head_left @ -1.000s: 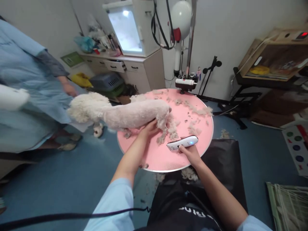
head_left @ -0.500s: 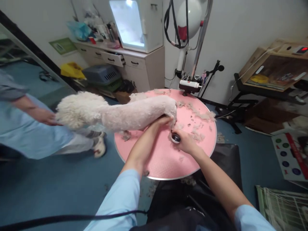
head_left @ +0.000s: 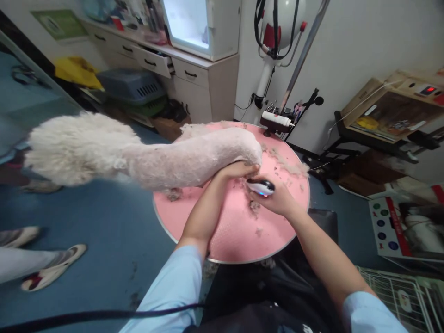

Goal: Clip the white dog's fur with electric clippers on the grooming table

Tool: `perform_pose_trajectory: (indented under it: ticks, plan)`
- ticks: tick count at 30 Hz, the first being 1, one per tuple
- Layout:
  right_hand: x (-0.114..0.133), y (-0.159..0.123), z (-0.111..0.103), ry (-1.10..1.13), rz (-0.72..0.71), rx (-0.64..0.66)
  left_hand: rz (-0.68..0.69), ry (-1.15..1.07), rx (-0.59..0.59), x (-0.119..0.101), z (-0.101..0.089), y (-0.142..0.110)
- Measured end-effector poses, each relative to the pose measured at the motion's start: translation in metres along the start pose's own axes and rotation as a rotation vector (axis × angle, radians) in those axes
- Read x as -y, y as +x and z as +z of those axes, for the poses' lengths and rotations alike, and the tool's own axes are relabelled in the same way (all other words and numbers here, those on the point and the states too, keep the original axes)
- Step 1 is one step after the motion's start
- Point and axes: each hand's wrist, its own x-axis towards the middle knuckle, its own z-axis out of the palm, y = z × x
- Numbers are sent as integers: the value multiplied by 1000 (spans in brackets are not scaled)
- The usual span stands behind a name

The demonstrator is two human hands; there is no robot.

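Observation:
A white dog, shaved short along its body with a fluffy head, stands on a round pink grooming table, its head past the left edge. My left hand is closed around the upper part of a hind leg, low on the dog's rear; the fingertips are partly hidden. In my right hand is a white and black hair clipper with a small blue light, its head turned toward that leg. A tuft of cut hair lies just below the clipper.
Cut hair is scattered over the table's right side. A tool holder with a white bottle stands at its back edge beside a metal post. Another person's feet are on the floor at left. A dark cable crosses in front of me.
The clipper has tilted sideways, showing its white body and blue light, and moved slightly right. The dog's head reaches further left. The other person has moved left, mostly out of view.

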Motion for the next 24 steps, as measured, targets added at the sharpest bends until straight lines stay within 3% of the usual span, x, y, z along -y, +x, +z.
perform_pose_trajectory:
  ticks: [2,4,9,11,15,17,19,21,24]
  plan:
    - [6,-2,2,-137,27,183,-28,-44,23,0,3,-2]
    - [10,-5,2,-204,50,253,-37,-85,50,-1,4,-3]
    - [9,-8,6,-144,3,71,-9,-88,42,-6,2,-2]
    - [9,-15,26,-168,41,124,-35,-124,34,-10,2,-2]
    - [36,-50,96,-147,149,280,-105,-225,39,-17,2,-5]
    - [61,-71,126,-41,79,411,-147,-276,9,-20,1,-9]
    - [83,-89,141,106,12,482,-179,-308,-20,-23,1,-13]
    - [89,-100,141,266,59,442,-191,-317,-34,-24,1,-19]
    - [65,-105,118,565,368,146,-177,-299,-43,-19,2,-25]
